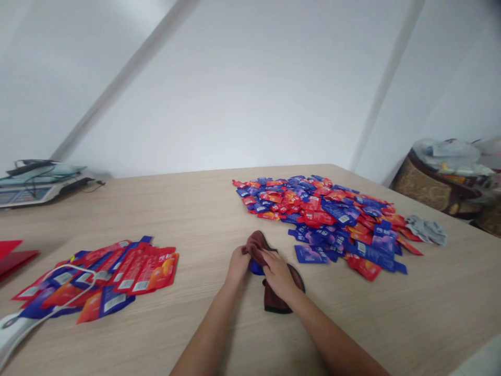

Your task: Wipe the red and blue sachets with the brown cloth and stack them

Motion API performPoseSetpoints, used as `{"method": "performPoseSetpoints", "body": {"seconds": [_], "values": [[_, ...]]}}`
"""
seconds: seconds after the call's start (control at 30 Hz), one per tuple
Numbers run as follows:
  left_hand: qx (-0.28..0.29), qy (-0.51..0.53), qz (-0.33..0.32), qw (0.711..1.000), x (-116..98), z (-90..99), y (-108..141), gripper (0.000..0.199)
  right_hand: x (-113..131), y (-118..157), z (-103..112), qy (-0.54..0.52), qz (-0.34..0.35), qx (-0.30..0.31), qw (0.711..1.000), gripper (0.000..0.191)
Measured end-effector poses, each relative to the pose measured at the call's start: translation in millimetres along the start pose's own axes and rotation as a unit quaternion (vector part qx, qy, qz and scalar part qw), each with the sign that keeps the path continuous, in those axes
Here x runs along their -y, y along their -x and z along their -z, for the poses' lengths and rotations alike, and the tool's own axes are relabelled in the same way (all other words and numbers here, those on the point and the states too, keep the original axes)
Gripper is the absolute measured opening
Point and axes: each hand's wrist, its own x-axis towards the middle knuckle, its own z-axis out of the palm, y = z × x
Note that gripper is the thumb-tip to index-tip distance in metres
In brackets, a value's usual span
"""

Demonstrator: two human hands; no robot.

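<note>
Head view:
- Left hand [238, 262]: fingers curled shut on near-left edge of dark brown cloth [276, 284], apparently pinning a blue sachet [256, 268] inside the fold; only a sliver of blue shows betw. the hands.
- Right hand [278, 272]: laid palm-down over cloth, fingers bent and pressing/gripping it; looks like it holds the fabric against the sachet. How tight – can't tell.
- Dark brown cloth: bunched, one end sticks up beyond the hands, other end lies flat on worktop [219, 209] under right wrist. Sits at centre of worktop, near front edge.
- Blue sachet: mostly hidden by cloth + fingers; touching both hands.
- Large sachet pile [332, 216]: red & blue packets, loose heap, right of hands, just beside the cloth; nearest blue packet lies close to right hand – within easy reach, prob. why heap sits there.
- Flat sachet group [105, 274]: red/blue packets spread in overlapping rows, left of hands, well apart from the heap; looks kept separate.
- White cable [66, 277]: loops over the left group.
- Grey cloth [426, 228]: crumpled at far right edge of heap.
- Weighing scale [35, 183]: far left corner, wire trailing.
- Red sheets [13, 253]: left edge.
- Patterned seat w/ bags [442, 180]: off worktop, right rear.
- Nothing lies betw. hands and either pile.
</note>
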Motion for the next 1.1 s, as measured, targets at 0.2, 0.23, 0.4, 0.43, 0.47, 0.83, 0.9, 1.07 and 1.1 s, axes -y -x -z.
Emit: {"method": "performPoseSetpoints", "body": {"seconds": [0.2,0.23,0.4,0.43,0.47,0.83,0.9,1.07,1.1], "values": [[0.009,0.116,0.032,0.993,6.3,-21.4,14.1,0.033,1.9,-4.8,-5.1,-0.061,0.04,-0.026,0.997,0.063],[0.021,0.129,0.044,0.99,5.3,-22.1,16.7,0.032,2.3,-7.3,-4.7,-0.038,0.042,-0.021,0.998,0.062],[0.136,0.083,0.149,0.976,-2.4,-13.2,23.9,0.031,-14.2,-21.0,10.5,0.122,-0.009,-0.012,0.992,0.05],[0.161,0.077,0.174,0.968,-4.2,-11.4,25.0,0.032,-20.7,-22.1,14.7,0.15,-0.024,-0.017,0.988,0.048],[0.177,0.078,0.189,0.963,-6.1,-10.2,26.0,0.032,-27.3,-22.3,18.8,0.174,-0.037,-0.024,0.984,0.046],[0.048,0.115,0.182,0.975,-5.6,-14.9,26.0,0.023,-12.9,-12.2,7.4,0.076,0.023,-0.028,0.996,0.059],[-0.005,0.134,0.179,0.975,-2.5,-15.4,24.1,0.017,-0.3,-10.9,1.3,0.037,0.032,-0.006,0.999,0.056],[-0.049,0.2,0.125,0.971,2.4,-13.3,18.1,0.019,13.2,-5.5,2.1,-0.09,0.056,-0.01,0.994,0.053],[-0.045,0.213,0.111,0.97,3.6,-12.8,16.6,0.021,13.9,-4.1,3.0,-0.114,0.06,-0.01,0.992,0.053]]}}
